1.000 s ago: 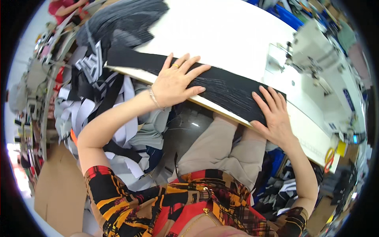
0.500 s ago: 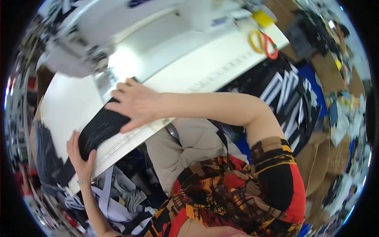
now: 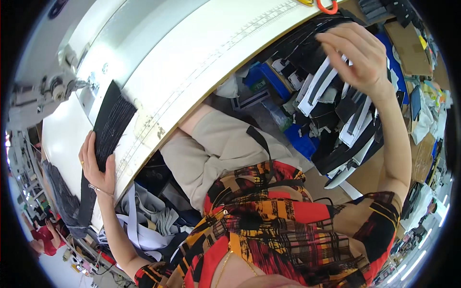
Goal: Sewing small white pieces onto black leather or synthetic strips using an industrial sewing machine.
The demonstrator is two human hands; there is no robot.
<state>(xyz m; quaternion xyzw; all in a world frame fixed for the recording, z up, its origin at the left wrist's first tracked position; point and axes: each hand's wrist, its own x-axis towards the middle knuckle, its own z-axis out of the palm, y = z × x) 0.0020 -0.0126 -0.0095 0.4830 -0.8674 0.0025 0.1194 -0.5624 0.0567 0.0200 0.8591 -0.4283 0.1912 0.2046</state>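
Note:
My left hand point(image 3: 98, 165) rests on a long black fabric strip point(image 3: 109, 127), its fingers laid along the left edge and its thumb apart at the right edge. Fine pale lines run along the strip. Its upper end lies near the needle area of a white sewing machine point(image 3: 55, 91), and its lower end hangs past the table edge. My right hand point(image 3: 360, 60) is raised above a pile of black and white strips point(image 3: 331, 86) at the right. Its fingers are loosely bent and apart, and no held thing shows in them.
The white table point(image 3: 192, 53) has a ruled scale along its near edge. Scissors with yellow and red handles point(image 3: 328, 6) lie at its far right. Grey and white cloth pieces point(image 3: 153, 218) hang below the table at the left. Cardboard boxes point(image 3: 408, 50) stand at the right.
My right hand has left the black strip and swung right, over the pile. My left hand stays on the strip. The view has shifted, so the scissors now sit at the upper edge.

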